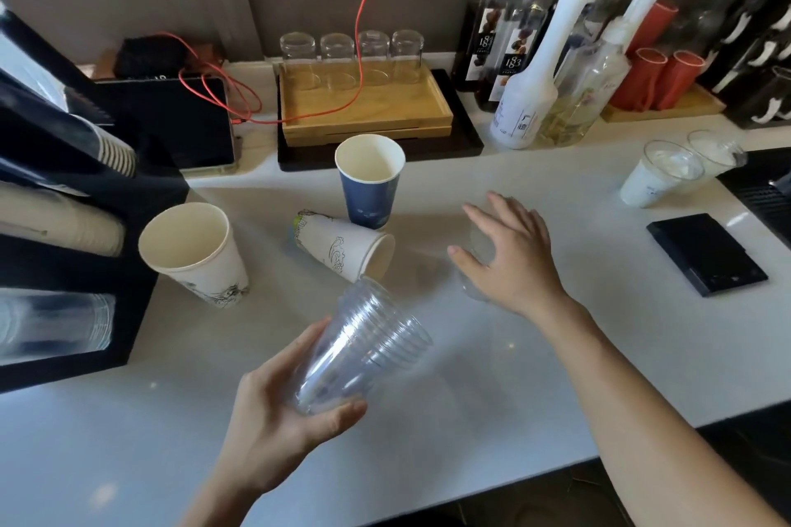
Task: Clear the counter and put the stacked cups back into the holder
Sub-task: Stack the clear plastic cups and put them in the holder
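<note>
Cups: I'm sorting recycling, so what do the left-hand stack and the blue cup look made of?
Stack: apparently thin clear glossy plastic; counter shows through, ribbed rims nest. Blue cup: likely paper; matte blue outside, plain white inside, rolled rim.

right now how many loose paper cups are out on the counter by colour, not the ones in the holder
White paper cups: 2, one upright, one on its side
Blue paper cups: 1, upright
Total: 3
</note>
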